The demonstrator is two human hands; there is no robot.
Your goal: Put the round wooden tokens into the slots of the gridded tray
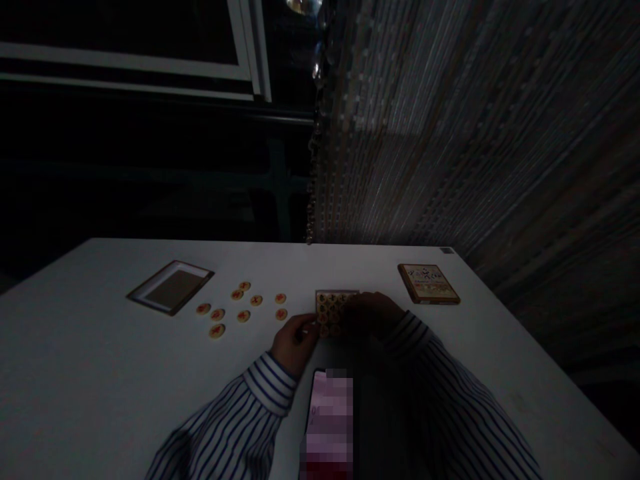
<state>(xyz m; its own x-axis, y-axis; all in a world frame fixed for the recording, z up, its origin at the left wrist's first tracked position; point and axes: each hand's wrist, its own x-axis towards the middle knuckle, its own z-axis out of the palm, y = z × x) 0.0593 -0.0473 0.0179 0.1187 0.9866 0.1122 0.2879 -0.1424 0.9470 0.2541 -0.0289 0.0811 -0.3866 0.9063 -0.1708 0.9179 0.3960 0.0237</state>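
Note:
In dim light, a small tray (334, 304) packed with round game pieces lies on the white table (75, 373). My left hand (294, 341) is curled at the tray's left edge, fingers pinched near a piece there. My right hand (373, 313) rests bent over the tray's right side, in shadow. Several loose round pieces (243, 307) with red marks lie scattered to the left of the tray. Both my sleeves are striped.
An open shallow box half (171, 287) lies at the left rear of the table. A printed box lid (429, 283) lies at the right rear. A lit phone (329, 427) sits between my forearms. A bead curtain (450, 133) hangs behind the table.

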